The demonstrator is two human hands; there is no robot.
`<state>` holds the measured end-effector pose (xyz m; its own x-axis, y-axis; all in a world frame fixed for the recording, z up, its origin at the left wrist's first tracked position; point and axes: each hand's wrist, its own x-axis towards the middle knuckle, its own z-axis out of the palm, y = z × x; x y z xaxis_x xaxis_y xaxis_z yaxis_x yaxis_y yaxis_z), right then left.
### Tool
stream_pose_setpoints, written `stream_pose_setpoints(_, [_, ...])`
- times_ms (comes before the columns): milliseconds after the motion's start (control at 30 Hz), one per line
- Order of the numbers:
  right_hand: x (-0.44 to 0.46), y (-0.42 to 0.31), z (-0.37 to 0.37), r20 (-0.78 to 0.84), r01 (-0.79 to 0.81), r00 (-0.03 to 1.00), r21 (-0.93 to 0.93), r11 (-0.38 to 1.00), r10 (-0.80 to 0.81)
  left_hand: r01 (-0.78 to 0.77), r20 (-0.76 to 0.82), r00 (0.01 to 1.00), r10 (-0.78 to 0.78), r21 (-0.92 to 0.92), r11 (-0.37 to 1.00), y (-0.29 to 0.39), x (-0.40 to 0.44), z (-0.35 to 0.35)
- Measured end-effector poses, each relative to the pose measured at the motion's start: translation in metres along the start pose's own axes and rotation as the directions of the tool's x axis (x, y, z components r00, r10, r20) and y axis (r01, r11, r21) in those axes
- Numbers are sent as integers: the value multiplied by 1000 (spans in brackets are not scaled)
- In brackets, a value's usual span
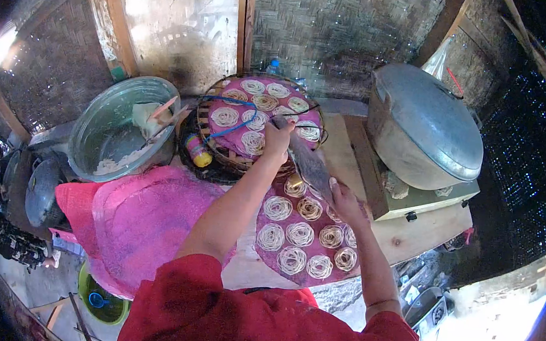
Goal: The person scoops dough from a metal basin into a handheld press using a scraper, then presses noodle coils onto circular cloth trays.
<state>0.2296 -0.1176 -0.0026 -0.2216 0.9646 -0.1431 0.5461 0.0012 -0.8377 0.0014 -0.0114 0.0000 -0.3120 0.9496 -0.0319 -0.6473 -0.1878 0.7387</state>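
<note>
Between the left hand (278, 139) and the right hand (345, 204), slung on a slant over the bench (402, 243): a dark grey cloth (309, 166), or something limp that looks like one; material uncertain. Left grip closed on its upper, farther end; right grip closed on its lower, nearer end. Exact finger placement hard to read, left grip especially.

Beyond the left grip, a round woven tray (204, 121) carries a pink liner (229, 143) set with noodle coils (271, 237). Below the right grip, on the near side, more coils in loose rows on a purplish sheet (313, 249).

Progress, as judged: coiling looks done on both the liner and the sheet, which are well covered. Off to the left of the left grip, a bare pink cloth (154, 209) bears no coils, and a pale doughy lump (147, 119) sits in a plastic basin (82, 136), so some may remain to be shaped.

Look of things: grey cloth long, narrow, dull, bunched near the left grip. Coils flat, round, thin-stranded; most whitish, a few tan-yellow. Right of the right grip, well apart, a lidded metal pot (430, 128).
</note>
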Motion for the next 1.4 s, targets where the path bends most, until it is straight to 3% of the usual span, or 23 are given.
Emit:
stream_pose_setpoints(100, [13,42,8,-77,197,978,33,980,-194,64,-121,991,-58,44,997,-21,4,-10])
stream_pose_setpoints(167, [15,64,4,90,248,967,-155,956,-236,-71,-97,992,78,75,995,-33,3,-15])
stream_pose_setpoints(200, [14,70,2,147,271,959,-213,939,-243,-69,-97,992,76,74,995,-31,-2,-14])
stream_pose_setpoints(267, [12,76,0,235,303,946,-392,869,-224,85,-121,990,-66,162,983,-23,-15,-9])
stream_pose_setpoints(300, [13,81,-1,264,316,940,-447,837,-214,86,-121,990,-67,161,983,-26,-16,-10])
stream_pose_setpoints(400, [28,119,4,271,297,944,-440,847,-190,35,-94,996,-7,298,954,-46,-7,-22])
stream_pose_setpoints(500, [22,123,2,256,382,920,-417,825,-297,0,-40,999,19,432,902,-66,6,-34])
stream_pose_setpoints(567, [11,101,0,197,327,944,-468,821,-264,-133,-121,958,260,618,775,-78,10,-36])
stream_pose_setpoints(700, [1,80,-3,138,183,981,-412,893,-138,-65,-123,977,173,601,797,-61,-8,-24])
stream_pose_setpoints(800, [-5,63,-4,113,122,990,-350,929,-88,-101,-159,952,263,645,758,-66,-9,-24])
stream_pose_setpoints(867, [-9,50,-4,-1,-159,987,-217,963,162,-170,-78,963,257,565,808,-99,18,-47])
stream_pose_setpoints(1000, [-18,44,-4,-62,-85,995,-172,982,75,-193,-77,955,288,577,794,-102,16,-46])
stream_pose_setpoints(1033, [-18,49,-5,-112,57,990,-274,960,-90,-167,-102,957,273,575,801,-101,14,-44])
stream_pose_setpoints(1100, [-21,50,-9,-145,187,955,-380,906,-257,-142,-125,958,257,573,807,-97,9,-39])
stream_pose_setpoints(1167, [-38,8,-20,-130,8,989,-385,923,-62,-109,-85,978,190,568,816,-82,-3,-29])
stream_pose_setpoints(1300, [-26,34,-33,-199,58,969,-390,919,-146,-112,8,993,118,381,918,-23,-36,13])
stream_pose_setpoints(1367, [-57,-26,-57,-62,-19,998,-45,999,17,-280,215,950,226,267,922,17,-55,36])
stream_pose_setpoints(1400, [-71,-47,-68,-67,-21,998,-43,999,19,-270,371,915,157,277,922,55,-80,50])
